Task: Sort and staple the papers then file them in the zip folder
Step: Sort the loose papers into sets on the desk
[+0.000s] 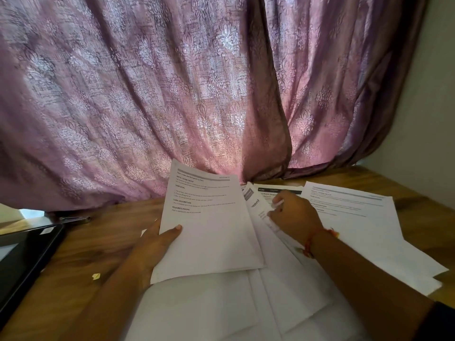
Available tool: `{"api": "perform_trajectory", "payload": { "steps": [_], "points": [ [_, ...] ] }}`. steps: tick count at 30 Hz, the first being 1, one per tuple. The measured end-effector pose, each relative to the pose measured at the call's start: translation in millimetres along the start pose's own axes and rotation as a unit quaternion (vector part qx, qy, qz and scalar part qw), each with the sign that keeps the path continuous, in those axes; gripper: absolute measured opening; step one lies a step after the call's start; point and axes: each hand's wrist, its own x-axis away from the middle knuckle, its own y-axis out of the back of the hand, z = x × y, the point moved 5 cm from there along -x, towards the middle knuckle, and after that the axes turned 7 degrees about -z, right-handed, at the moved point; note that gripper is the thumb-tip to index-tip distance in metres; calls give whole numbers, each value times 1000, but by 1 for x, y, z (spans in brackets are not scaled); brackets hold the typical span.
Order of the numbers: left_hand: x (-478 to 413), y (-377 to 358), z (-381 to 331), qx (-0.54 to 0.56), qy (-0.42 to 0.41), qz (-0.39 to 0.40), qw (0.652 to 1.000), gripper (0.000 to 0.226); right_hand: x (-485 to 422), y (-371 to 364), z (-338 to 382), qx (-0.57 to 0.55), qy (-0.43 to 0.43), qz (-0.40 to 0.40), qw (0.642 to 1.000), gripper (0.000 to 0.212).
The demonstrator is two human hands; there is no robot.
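From the head camera, the left hand (157, 244) gripped a printed sheet (209, 225) at centre frame, thumb curled over its lower left edge, the page tilted up off the wooden tabletop (81, 244). To its right, the right hand (293, 215), a red thread at the wrist, pinched a page among the loose papers (349, 217) spread across the right of the frame. More blank sheets (202, 306) lay at bottom centre. A dark folder (22, 257) sat at the left edge, below the purple curtain (147, 94).
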Motion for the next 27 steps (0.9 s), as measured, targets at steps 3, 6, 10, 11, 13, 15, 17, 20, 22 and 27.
{"api": "perform_trajectory", "payload": {
  "steps": [3, 6, 10, 11, 13, 15, 17, 20, 22, 27],
  "points": [
    [1, 2, 0, 3, 2, -10, 1000, 29, -1, 22, 6, -19, 37, -92, 995, 13],
    [4, 2, -2, 18, 7, -11, 1000, 27, 0, 45, 10, -75, 87, -220, 969, 5],
    [7, 1, -3, 44, 13, -9, 999, 30, 5, 68, 12, -165, 131, -328, 921, 18],
    [8, 1, -4, 50, 15, -10, 999, 31, 6, 72, 13, -176, 147, -349, 909, 20],
    [10, 1, -6, 59, 14, -13, 998, 30, 11, 80, 19, -182, 180, -389, 885, 24],
    [12, 0, -9, 71, 7, -15, 997, 29, 18, 88, 27, -172, 209, -423, 865, 30],
    [13, 1, -13, 88, -4, -17, 996, 27, 27, 93, 37, -143, 230, -439, 857, 41],
    [11, 5, -17, 128, -9, -32, 991, 28, 35, 95, 49, -109, 255, -445, 852, 52],
    [11, 7, -19, 161, 10, -28, 986, 32, 37, 95, 53, -130, 268, -439, 848, 51],
    [11, 16, -25, 226, 38, -13, 973, 41, 28, 94, 46, -389, 167, -337, 841, 52]
  ]
}}
